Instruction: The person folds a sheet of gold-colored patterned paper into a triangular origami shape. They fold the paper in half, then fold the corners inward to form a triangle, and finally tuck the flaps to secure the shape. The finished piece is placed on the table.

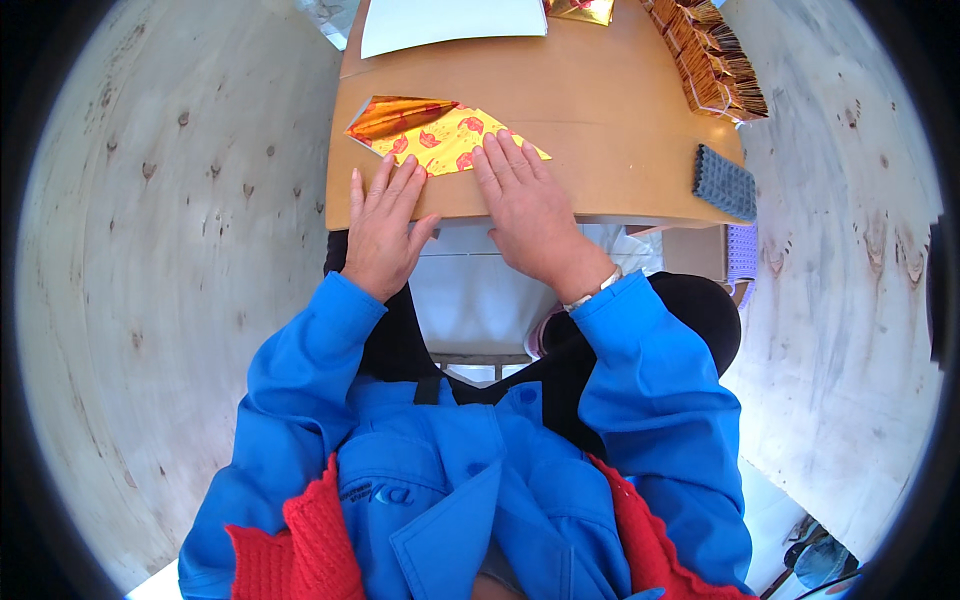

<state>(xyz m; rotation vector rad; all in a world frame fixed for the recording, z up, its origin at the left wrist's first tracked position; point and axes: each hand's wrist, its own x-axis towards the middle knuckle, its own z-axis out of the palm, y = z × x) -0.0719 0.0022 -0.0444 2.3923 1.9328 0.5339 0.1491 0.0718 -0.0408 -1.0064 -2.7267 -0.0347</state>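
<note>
A sheet of gold foil paper (442, 142) with red printed motifs lies folded on the wooden table before me, pointed at both ends. Its left part has a shiny orange-gold flap that looks raised or creased. My left hand (384, 232) is palm down at the table's front edge, fingers spread, with fingertips on the paper's near edge. Flat across the paper's right part rests my right hand (529, 202), its fingers extended and hiding some of the near edge. Neither hand is closed around anything.
White paper sheets (457, 26) lie at the table's far side, beside another gold foil piece (581, 9). Along the right edge stands a row of folded gold-brown paper pieces (709, 64) tied with string. A grey textured pad (724, 184) sits at the front right corner of the table (615, 165).
</note>
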